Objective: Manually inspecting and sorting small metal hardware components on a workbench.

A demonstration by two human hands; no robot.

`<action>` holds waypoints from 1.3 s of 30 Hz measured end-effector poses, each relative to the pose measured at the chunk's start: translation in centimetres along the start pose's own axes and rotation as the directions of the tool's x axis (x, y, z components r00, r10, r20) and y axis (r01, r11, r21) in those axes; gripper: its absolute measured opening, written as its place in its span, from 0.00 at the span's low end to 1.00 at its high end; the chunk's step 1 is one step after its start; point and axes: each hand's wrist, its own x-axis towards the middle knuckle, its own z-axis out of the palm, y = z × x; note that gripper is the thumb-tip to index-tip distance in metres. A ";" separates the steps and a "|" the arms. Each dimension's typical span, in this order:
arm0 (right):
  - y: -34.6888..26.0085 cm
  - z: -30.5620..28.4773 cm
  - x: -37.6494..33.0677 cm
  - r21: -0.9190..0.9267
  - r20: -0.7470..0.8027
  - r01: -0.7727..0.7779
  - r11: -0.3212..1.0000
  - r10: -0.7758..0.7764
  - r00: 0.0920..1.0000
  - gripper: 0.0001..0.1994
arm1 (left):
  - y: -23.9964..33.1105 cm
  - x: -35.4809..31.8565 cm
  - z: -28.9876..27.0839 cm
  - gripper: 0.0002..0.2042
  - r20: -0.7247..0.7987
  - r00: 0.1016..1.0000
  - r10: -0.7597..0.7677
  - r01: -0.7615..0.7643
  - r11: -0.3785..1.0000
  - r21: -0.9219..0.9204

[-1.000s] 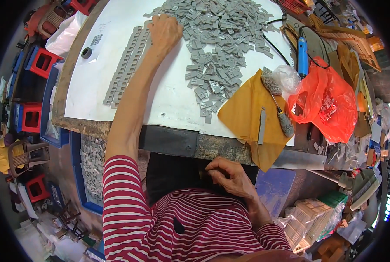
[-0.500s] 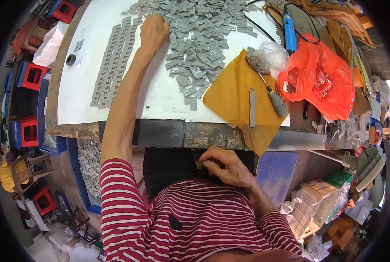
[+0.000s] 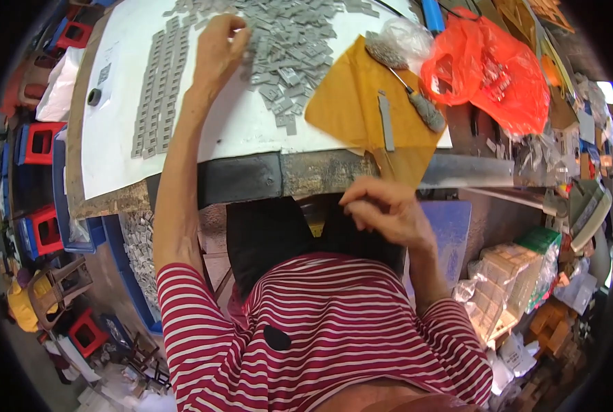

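My left hand (image 3: 218,53) is over the white sheet, between the rows of grey pieces and the loose pile. Its fingers curl inward with the thumb close by; whatever they hold, if anything, is hidden. Long straight rows of small flat grey pieces (image 3: 161,89) lie to its left. A heap of the same grey pieces (image 3: 289,62) spreads to its right. My right hand (image 3: 389,211) is above my lap, just off the table's front edge, slightly blurred. Its fingers are bent in toward the thumb, and nothing between them can be made out.
On the right lie a brown paper sheet (image 3: 344,110) with a grey strip (image 3: 386,120), a screwdriver-like tool with a wrapped handle (image 3: 427,110), and a red plastic bag (image 3: 485,72). A black ring (image 3: 94,97) sits at the left. A blue tray (image 3: 117,257) of grey pieces is below the table.
The view has shifted, so the table sits higher in it. My left hand's fingers have shifted beside the pile. My right hand has risen from my lap toward the table edge and turned.
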 end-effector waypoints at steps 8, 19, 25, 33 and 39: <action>-1.3 -6.1 3.6 -0.341 -0.420 0.185 0.922 -0.325 0.847 0.06 | 6.8 -5.0 -3.8 0.08 0.174 0.942 -0.287 0.333 0.861 -0.384; 1.2 -9.9 9.4 -0.905 -0.138 0.161 0.393 -0.631 0.764 0.07 | 10.1 -10.7 -5.6 0.10 0.274 0.868 -0.415 0.480 0.555 -0.679; 0.3 -10.7 10.3 -0.929 -0.045 0.160 0.333 -0.532 0.846 0.07 | 10.5 -12.4 -5.8 0.09 0.345 0.839 -0.421 0.526 0.462 -0.714; -0.9 -11.5 11.0 -0.946 0.038 0.158 0.283 -0.385 0.922 0.08 | 10.6 -13.3 -6.0 0.09 0.371 0.824 -0.428 0.552 0.465 -0.692; -1.5 -11.4 11.2 -0.952 0.044 0.139 0.274 -0.327 0.944 0.08 | 10.5 -13.6 -6.2 0.09 0.377 0.821 -0.429 0.558 0.464 -0.688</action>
